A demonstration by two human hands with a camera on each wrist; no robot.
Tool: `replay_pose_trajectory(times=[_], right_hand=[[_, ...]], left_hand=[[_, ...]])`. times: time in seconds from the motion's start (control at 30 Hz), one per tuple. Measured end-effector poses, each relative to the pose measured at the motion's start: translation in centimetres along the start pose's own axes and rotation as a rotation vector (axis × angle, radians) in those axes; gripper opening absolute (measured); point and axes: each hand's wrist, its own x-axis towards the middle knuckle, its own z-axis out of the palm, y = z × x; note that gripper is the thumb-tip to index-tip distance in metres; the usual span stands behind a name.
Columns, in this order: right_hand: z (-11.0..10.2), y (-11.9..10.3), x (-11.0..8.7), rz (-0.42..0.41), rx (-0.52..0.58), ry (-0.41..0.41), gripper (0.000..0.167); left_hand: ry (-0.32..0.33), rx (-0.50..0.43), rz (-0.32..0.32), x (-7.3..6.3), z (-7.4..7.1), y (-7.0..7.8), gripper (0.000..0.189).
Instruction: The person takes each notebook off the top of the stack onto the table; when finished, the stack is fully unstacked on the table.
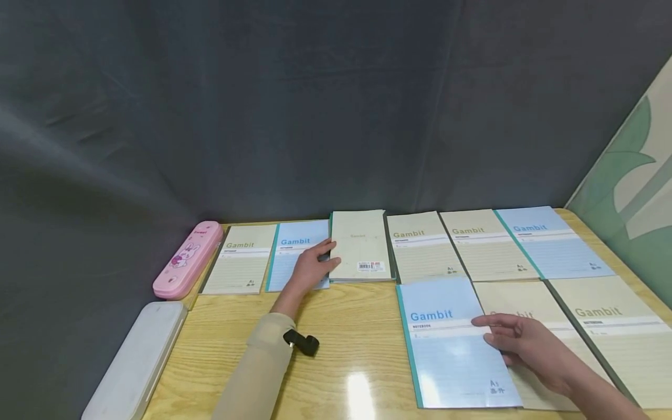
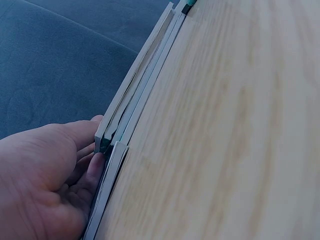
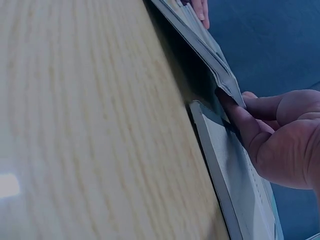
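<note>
My left hand point(image 1: 313, 265) pinches the left edge of a cream notebook point(image 1: 362, 251) lying back cover up, with a barcode label. In the left wrist view, the fingers and thumb of the left hand point(image 2: 55, 175) meet at that notebook's corner point(image 2: 132, 82), which sits on another one. My right hand point(image 1: 530, 344) grips the right edge of a blue Gambit notebook point(image 1: 457, 361). In the right wrist view, the right hand point(image 3: 285, 130) holds that notebook point(image 3: 215, 62) tilted, its gripped edge raised above a cream notebook point(image 3: 225, 155).
Several cream and blue notebooks lie in rows, among them a cream one point(image 1: 238, 262) at left and a blue one point(image 1: 551, 242) at right. A pink pencil case point(image 1: 186, 259) and a white case point(image 1: 136, 356) line the wooden table's point(image 1: 325, 379) left side. A dark curtain point(image 1: 315, 105) hangs behind.
</note>
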Motion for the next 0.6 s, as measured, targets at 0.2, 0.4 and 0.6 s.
replay_pose_trajectory(times=[0.2, 0.4, 0.6], right_hand=[[0.8, -0.5, 0.0, 0.039, -0.071, 0.086, 0.039], [0.8, -1.4, -0.1, 0.028, -0.263, 0.135, 0.037], [1.1, -3.3, -0.5, -0.059, -0.645, 0.192, 0.036]], left_hand=[[0.006, -0.009, 0.0, 0.0, 0.0, -0.2, 0.052], [0.003, -0.005, 0.005, 0.0, 0.0, -0.2, 0.052], [-0.001, 0.0, 0.004, 0.1, -0.1, 0.0, 0.052]])
